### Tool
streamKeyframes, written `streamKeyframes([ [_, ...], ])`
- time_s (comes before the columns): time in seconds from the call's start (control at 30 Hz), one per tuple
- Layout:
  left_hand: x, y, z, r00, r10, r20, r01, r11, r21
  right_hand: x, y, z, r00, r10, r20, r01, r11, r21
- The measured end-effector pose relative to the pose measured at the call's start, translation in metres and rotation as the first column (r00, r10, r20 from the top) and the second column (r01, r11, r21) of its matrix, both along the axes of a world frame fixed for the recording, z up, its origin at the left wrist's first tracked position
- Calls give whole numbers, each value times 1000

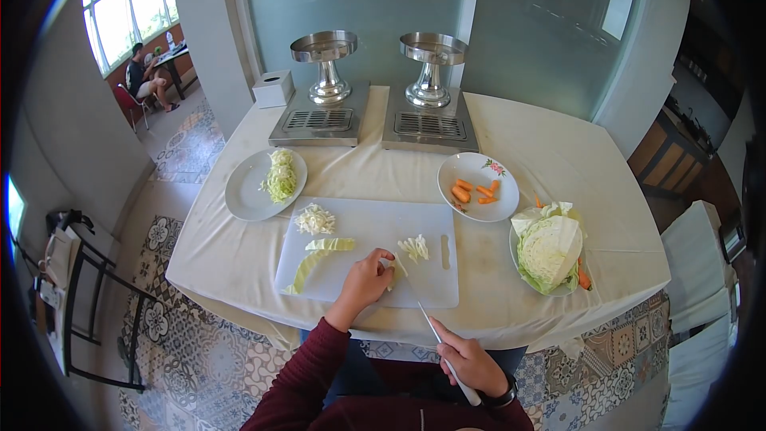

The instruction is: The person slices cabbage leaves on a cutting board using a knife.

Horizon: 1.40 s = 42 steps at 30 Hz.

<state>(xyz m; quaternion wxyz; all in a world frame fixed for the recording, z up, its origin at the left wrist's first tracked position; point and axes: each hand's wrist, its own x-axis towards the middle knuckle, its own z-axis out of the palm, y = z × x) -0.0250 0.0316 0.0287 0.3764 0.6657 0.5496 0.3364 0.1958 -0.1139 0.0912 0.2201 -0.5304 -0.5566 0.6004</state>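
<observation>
My left hand (367, 279) is closed on a pale piece of cabbage (399, 269) against the white cutting board (375, 219). Gripped by its handle in my right hand (471, 363) is a knife (428, 317), its blade angled up over the board's front edge towards that piece. A small heap of cut cabbage (414, 248) lies just beyond the blade. Left of my left hand are cabbage strips (299, 273), with a pile of finely chopped cabbage (316, 219) behind them. Fingertips of the left hand are partly hidden.
Shredded cabbage (279, 177) sits on a plate (239, 191) at the left. A flowered plate (499, 211) holds carrots (460, 193). At the right rests a large cut cabbage (549, 251). Two metal stands (328, 84) and a tissue box (274, 88) stand behind. A person (144, 76) sits far away.
</observation>
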Motion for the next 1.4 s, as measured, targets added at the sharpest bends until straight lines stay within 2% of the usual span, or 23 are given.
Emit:
streamKeyframes([
  [0.37, -4, 2, -6, 998, -50, 33, 50, 999, 10, -10, 7, -5, 1000, -1, 2, 1, 999, 50],
  [0.67, -3, 3, -8, 999, -38, 13, 38, 999, 24, -14, 30, -22, 998, 3, -62, 5, 992, 129],
  [0.93, -1, 2, -3, 1000, -16, -11, 16, 1000, -10, -25, 45, -24, 1000, -15, 11, 13, 991, 131],
  [1.13, -1, 3, -17, 1000, 14, -22, -11, 992, 124, -23, 39, -31, 1000, -3, 26, -3, 981, 194],
  [1.23, 1, 1, -5, 999, 46, 2, -46, 999, 0, -19, 31, -34, 1000, -9, -18, 13, 979, 203],
  [1.4, -1, 3, -12, 1000, 4, 11, -4, 1000, 27, -10, 16, -25, 1000, -14, -16, 17, 980, 200],
])
